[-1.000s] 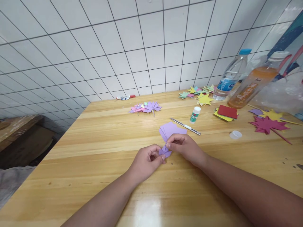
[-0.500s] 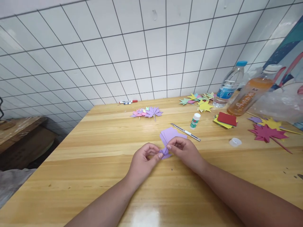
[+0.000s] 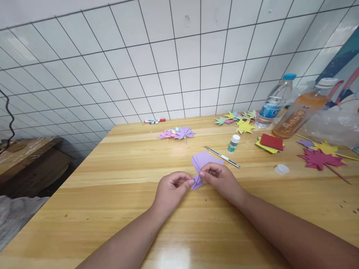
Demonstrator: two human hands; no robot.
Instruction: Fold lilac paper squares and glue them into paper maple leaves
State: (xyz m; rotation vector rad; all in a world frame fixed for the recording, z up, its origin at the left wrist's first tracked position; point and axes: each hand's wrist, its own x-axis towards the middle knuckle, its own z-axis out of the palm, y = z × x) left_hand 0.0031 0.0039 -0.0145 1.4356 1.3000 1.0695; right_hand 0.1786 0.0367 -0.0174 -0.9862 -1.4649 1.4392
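Between my hands is a small folded piece of purple paper [image 3: 197, 182], creased into narrow flaps. My left hand [image 3: 174, 188] pinches its left side between thumb and forefinger. At its upper right, the fingertips of my right hand [image 3: 220, 180] are closed on the same piece. Just behind lie several flat sheets of purple paper [image 3: 204, 158], partly covered by my right hand. A slim utility knife [image 3: 223, 157] rests slantwise beyond these sheets. Right of the knife, a white and green glue stick [image 3: 233, 144] stands upright, and its clear cap [image 3: 281, 169] lies nearer to me.
Paper maple leaves [image 3: 179, 133] lie at the back, with markers [image 3: 155, 121] behind them. More leaves [image 3: 238, 120] are near the wall. At right are a red and yellow paper stack [image 3: 270, 143], a water bottle [image 3: 274, 102], an orange drink bottle [image 3: 303, 110] and a crimson leaf [image 3: 319, 160].
The view has shifted slightly, so things appear a little further right. Both hands keep their pinch on the folded paper, whose lower flaps now show more between the fingers.
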